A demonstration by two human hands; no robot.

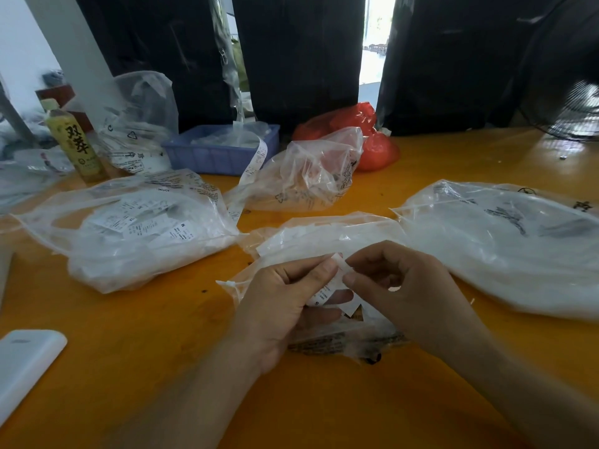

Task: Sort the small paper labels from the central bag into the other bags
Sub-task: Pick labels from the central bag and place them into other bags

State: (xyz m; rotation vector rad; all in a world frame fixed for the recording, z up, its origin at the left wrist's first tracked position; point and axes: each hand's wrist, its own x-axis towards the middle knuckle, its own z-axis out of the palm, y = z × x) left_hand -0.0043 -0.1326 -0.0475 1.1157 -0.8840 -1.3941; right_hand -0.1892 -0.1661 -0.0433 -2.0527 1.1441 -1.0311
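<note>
Both hands together over central bag (324, 234) on orange table (162, 319); left hand (285, 299) and right hand (402, 286) pinch same small paper label (330, 288) between fingertips, label held just above bag; left bag (129, 234) full of printed labels, well left of hands; right bag (505, 241) beside right hand; far bag (311, 176) behind central one; blue basket (220, 153), label strip (254, 166) hanging over its rim, red bag (369, 137), tea bottle (76, 144) at back; white device (26, 361) at left edge.
</note>
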